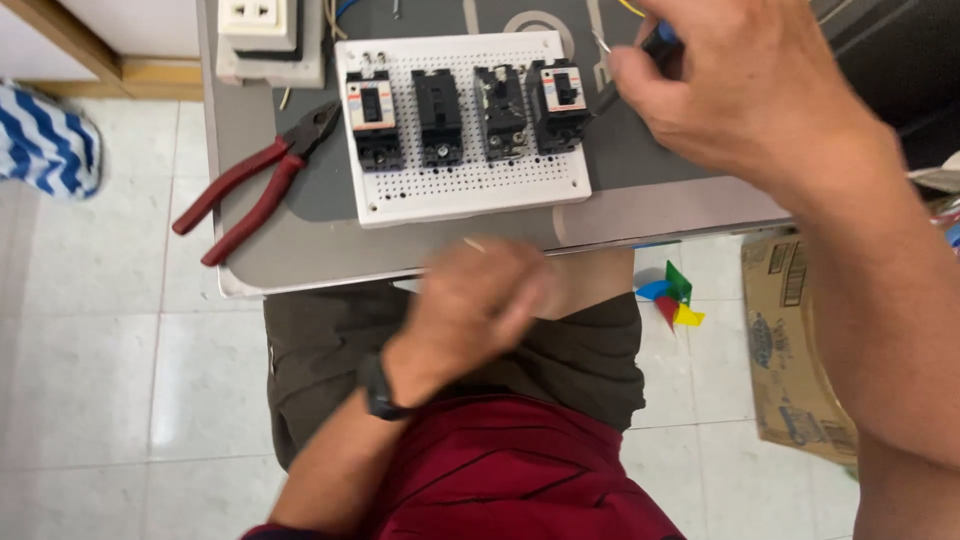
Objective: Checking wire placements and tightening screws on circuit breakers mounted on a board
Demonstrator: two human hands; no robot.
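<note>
A white perforated board [470, 185] lies on the grey table [300, 250] and carries several black circuit breakers [440, 115] in a row. My right hand [745, 85] hovers past the board's right end, fingers closed on a small tool with a blue and black handle [662, 38] and a thin metal tip. My left hand [470, 310], blurred, sits below the table's front edge above my lap, fingers curled around a small pale sliver; a dark watch [375, 390] is on that wrist.
Red-handled pliers [255, 185] lie left of the board. A white socket block [262, 30] stands at the table's back left. A cardboard box [795, 350] and coloured plastic pieces [675, 298] sit on the tiled floor at right; striped blue cloth [45, 140] at left.
</note>
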